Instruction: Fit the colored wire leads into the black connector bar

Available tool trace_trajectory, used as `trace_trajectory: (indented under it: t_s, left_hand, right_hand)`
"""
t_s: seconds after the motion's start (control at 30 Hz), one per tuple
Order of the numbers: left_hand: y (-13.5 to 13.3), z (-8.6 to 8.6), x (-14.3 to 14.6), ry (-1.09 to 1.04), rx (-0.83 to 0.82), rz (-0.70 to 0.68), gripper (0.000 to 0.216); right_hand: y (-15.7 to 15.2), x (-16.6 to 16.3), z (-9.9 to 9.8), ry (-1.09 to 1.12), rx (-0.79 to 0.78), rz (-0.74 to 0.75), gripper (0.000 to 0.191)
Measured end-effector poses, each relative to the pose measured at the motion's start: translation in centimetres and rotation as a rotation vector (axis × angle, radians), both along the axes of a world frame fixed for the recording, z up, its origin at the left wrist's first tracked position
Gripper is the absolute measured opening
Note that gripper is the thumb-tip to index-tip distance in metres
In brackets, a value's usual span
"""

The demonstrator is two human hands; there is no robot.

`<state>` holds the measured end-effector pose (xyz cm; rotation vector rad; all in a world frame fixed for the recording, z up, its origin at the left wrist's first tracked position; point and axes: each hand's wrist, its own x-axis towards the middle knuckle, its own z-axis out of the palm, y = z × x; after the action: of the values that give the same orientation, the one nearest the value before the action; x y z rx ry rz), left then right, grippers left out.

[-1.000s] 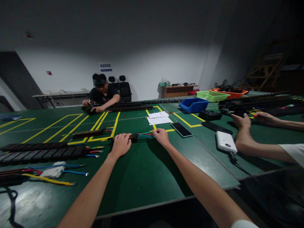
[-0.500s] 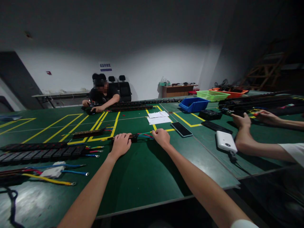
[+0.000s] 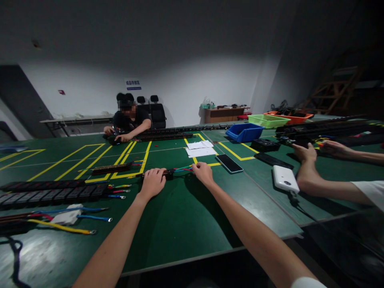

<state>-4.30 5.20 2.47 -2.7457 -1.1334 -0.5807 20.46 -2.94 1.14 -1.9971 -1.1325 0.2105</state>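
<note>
My left hand (image 3: 153,182) lies over a short black strip (image 3: 169,174) with copper-coloured bars, its fingers wrapped round the top, holding it on the green table. Out of the strip's right end run thin coloured wires (image 3: 182,169), green, blue and red. Their far ends are pinched in the closed fingers of my right hand (image 3: 203,173); the wire tips are hidden there. Just behind my left hand a similar strip (image 3: 111,169) lies inside yellow tape lines.
Left lie black socket strips (image 3: 57,196) and a yellow cable (image 3: 61,227) with a ring terminal. To the right are a phone (image 3: 229,163), white paper (image 3: 200,149), a blue bin (image 3: 244,132) and a white power bank (image 3: 285,179). Co-workers' hands (image 3: 306,154) work at right; another person (image 3: 129,116) leans in behind.
My right hand has shifted very slightly, and the wires between my hands look straighter and closer together. My left hand stays in place on the strip.
</note>
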Motion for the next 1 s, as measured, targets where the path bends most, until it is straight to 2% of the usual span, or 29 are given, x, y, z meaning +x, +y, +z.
trace_trajectory:
  t_s: [0.1,0.23,0.43,0.53,0.73,1.0]
  left_hand:
    - [0.0,0.0,0.0,-0.003,-0.007,-0.002,0.043]
    - [0.0,0.0,-0.1,0.000,-0.018,-0.006,0.044]
    - [0.0,0.0,0.0,0.015,0.021,0.009,0.042]
    - [0.0,-0.1,0.0,0.013,0.018,0.008,0.042]
    - [0.0,-0.1,-0.1,-0.010,-0.009,-0.011,0.043]
    - [-0.1,0.1,0.0,-0.003,-0.028,-0.009,0.044]
  right_hand:
    - [0.5,0.4,-0.8,0.281,0.072,0.050,0.025]
    - [1.4,0.7,-1.8,0.679,0.257,0.112,0.017]
    - [1.8,0.3,-1.3,0.967,0.407,0.067,0.023]
    - [1.7,0.4,-1.1,1.022,0.410,0.060,0.025]
    - [1.8,0.9,-1.7,0.962,0.410,0.158,0.016]
    - [1.8,0.8,-1.9,0.899,0.405,0.140,0.019]
